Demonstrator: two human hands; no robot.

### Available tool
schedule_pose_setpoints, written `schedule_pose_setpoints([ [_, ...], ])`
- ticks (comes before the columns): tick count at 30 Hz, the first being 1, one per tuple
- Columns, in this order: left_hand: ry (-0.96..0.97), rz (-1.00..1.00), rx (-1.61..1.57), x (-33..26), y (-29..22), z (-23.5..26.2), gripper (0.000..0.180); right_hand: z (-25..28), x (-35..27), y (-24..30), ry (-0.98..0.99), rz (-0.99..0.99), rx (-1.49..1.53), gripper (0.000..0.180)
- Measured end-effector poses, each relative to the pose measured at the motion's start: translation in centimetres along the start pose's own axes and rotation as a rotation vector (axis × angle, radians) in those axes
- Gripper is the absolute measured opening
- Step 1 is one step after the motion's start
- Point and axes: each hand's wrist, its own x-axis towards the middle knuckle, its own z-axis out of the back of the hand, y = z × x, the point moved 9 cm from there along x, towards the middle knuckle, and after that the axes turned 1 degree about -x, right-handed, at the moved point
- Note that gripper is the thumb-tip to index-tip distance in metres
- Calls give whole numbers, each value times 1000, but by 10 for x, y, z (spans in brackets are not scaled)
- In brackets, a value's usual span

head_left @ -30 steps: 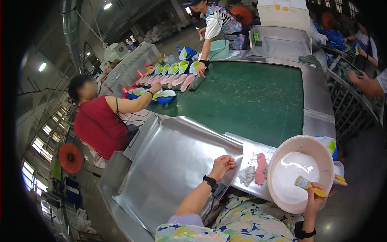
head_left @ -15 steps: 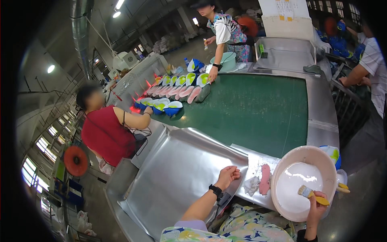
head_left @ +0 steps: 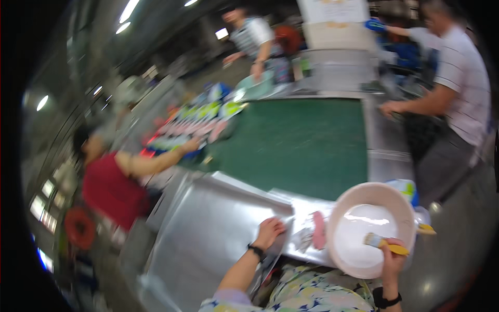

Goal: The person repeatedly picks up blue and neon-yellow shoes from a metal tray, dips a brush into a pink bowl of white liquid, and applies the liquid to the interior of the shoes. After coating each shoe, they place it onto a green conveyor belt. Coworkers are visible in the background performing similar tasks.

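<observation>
My right hand (head_left: 393, 260) grips the yellow handle of a paintbrush (head_left: 386, 244). The brush is held over a wide pinkish basin (head_left: 337, 221) of white liquid (head_left: 358, 229), bristles pointing left. Loosely curled, my left hand (head_left: 271, 233) rests by the right edge of a shiny metal tray (head_left: 208, 234), with nothing visible in its fingers. Between that hand and the basin, a pink shoe-sole-shaped piece (head_left: 318, 230) lies on a metal ledge beside a crumpled whitish rag (head_left: 303, 240), blurred here.
Beyond the tray runs a green conveyor belt (head_left: 301, 145). Rows of blurred soles and blue-and-lime shoe uppers (head_left: 208, 110) sit at its left. Co-workers stand left (head_left: 114, 187), at the far side (head_left: 254, 39) and right (head_left: 462, 88). Behind the basin is a blue-white-lime upper (head_left: 408, 191).
The view has swung right, blurring the scene. The far co-worker has drawn a hand from the shoe rows to the green basin. The right co-worker has come further into view. My brush stays over the basin.
</observation>
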Motion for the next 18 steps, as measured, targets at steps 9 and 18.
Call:
schedule_pose_setpoints([
  [9,-7,13,-9,-10,-7,5,20,-7,-2,-2,75,-44,-36,18],
  [18,-30,-10,-27,-13,-8,8,16,-12,6,5,82,-57,12,21],
])
